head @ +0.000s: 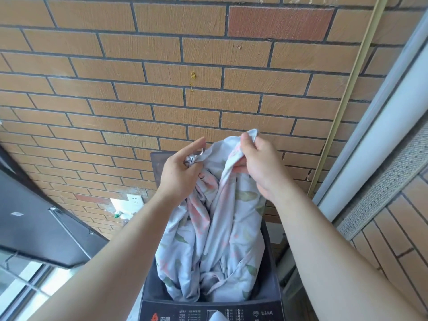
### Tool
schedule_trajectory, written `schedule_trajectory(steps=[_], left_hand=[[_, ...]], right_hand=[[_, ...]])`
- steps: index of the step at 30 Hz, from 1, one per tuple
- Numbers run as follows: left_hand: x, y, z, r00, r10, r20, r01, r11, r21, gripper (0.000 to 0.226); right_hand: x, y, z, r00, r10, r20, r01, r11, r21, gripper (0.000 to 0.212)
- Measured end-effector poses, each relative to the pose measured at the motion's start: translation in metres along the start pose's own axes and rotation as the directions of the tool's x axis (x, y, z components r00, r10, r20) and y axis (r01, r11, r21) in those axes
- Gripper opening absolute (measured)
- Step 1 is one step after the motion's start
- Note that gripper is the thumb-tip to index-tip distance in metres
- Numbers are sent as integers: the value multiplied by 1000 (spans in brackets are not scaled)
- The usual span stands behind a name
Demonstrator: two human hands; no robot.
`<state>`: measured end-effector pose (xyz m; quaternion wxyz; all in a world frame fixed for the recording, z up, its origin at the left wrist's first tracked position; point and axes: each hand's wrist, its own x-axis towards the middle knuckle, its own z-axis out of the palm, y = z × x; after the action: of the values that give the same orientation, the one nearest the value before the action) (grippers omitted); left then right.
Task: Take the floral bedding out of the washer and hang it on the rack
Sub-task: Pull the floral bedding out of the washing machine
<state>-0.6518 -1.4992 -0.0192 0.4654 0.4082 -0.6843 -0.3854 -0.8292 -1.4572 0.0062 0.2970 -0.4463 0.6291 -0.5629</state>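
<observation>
The floral bedding (pixel 215 230), pale blue with pink flowers and green leaves, hangs twisted above the open top of the dark washer (pixel 208 309). Its lower folds still lie inside the tub. My left hand (pixel 179 170) grips a bunched part of the cloth at its upper left. My right hand (pixel 260 163) pinches the top edge of the cloth, a corner sticking up past the thumb. Both hands are raised in front of the brick wall. No rack is in view.
The washer's raised lid (pixel 156 165) stands behind the bedding against the brick wall (pixel 162 89). A white wall socket (pixel 134 200) sits at lower left, beside a dark window frame (pixel 41 216). A pale frame post (pixel 370 147) runs along the right.
</observation>
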Motion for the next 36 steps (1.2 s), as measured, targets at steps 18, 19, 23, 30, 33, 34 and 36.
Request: schedule_trajectory(steps=[18,19,23,30,33,34,36], left_hand=[[-5,10,18,883,-155,442,222,970,-103,66],[-5,8,18,882,-158,445,226,969,-104,72],[-6,7,17,832,-168,528,232,971,-56,49],[-2,6,16,957,-226,180,218,974,65,34],[-1,8,12,962,-241,129,246,969,-27,42],[1,9,11,965,-240,104,245,968,-46,41],[5,14,9,976,-216,35,218,974,-58,29]], right_hand=[[-29,21,3,869,133,476,-399,757,517,36],[-28,23,2,872,136,471,-396,760,514,40],[-27,27,-2,858,135,495,-382,813,440,49],[-30,39,-4,915,170,367,-320,858,401,46],[-34,54,-5,979,150,141,-139,987,-81,20],[-35,62,-5,989,115,90,-86,958,-274,13],[-42,80,-3,997,60,46,-28,857,-515,11]])
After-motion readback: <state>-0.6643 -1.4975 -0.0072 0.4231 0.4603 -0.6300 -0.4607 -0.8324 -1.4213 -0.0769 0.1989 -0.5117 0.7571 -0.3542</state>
